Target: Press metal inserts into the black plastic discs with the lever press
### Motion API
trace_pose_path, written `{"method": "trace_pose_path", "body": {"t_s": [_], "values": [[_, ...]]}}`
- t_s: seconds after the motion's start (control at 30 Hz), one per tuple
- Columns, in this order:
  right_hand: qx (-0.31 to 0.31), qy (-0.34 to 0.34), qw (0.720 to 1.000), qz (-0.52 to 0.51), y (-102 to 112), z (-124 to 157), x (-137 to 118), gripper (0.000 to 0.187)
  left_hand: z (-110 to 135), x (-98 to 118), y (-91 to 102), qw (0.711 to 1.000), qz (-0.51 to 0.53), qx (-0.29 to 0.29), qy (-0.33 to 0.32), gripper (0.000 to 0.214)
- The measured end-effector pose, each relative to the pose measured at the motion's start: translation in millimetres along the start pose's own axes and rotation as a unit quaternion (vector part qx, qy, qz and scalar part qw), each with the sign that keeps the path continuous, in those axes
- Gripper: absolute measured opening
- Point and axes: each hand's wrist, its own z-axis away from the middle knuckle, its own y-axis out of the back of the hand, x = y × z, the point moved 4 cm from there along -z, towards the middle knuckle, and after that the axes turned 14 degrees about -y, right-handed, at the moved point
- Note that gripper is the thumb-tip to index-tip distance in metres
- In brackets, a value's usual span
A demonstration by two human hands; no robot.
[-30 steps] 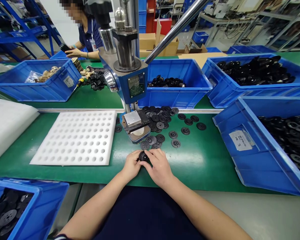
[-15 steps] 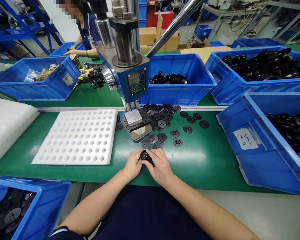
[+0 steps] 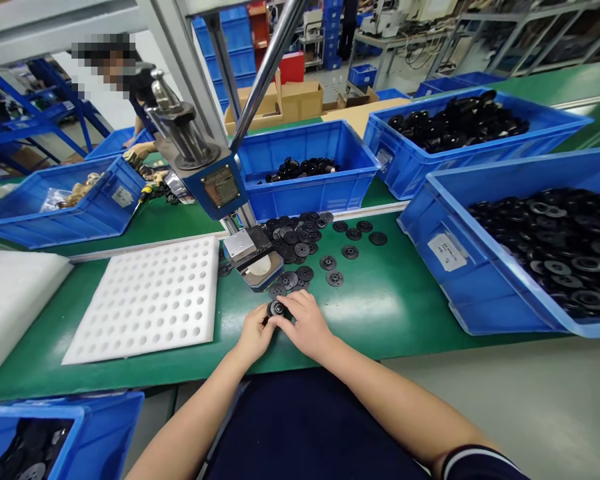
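Note:
My left hand point(image 3: 255, 331) and my right hand point(image 3: 303, 325) meet on the green mat near its front edge, fingers closed together around one small black round part point(image 3: 275, 308). Just beyond them stands the blue hand press point(image 3: 215, 187), with its metal block and base fixture point(image 3: 253, 260). A scatter of black discs point(image 3: 305, 247) lies to the right of the fixture. To the left of my hands lies a white foam tray point(image 3: 147, 300) full of round holes, all of them bare.
Blue bins of black parts stand at the right point(image 3: 530, 233), far right point(image 3: 460, 127), behind the press point(image 3: 305, 167) and at the bottom left point(image 3: 35, 440). A white foam sheet point(image 3: 10, 300) lies at the far left. Another person works at the far bench point(image 3: 130, 87).
The camera has tilted and shifted, so the scene leans left. My hands stay together on the black part at the same spot on the mat.

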Motion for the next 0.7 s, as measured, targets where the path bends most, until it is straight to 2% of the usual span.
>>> {"method": "trace_pose_path", "body": {"t_s": [0.17,0.3,0.43,0.7], "values": [[-0.018,-0.017,0.999,-0.027,2,1,0,0.036,1,6,2.1,1.000,-0.016,-0.006,-0.004,0.025],[0.001,-0.002,0.999,-0.032,1,10,-3,0.035,4,8,-0.6,1.000,-0.019,-0.001,-0.023,0.022],[0.011,0.022,0.999,-0.033,0,15,-6,0.033,7,7,-2.5,0.999,-0.011,-0.003,-0.035,0.018],[-0.015,0.037,0.999,-0.016,-2,14,-12,0.032,12,0,-7.2,1.000,0.003,0.007,-0.029,0.028]]}}
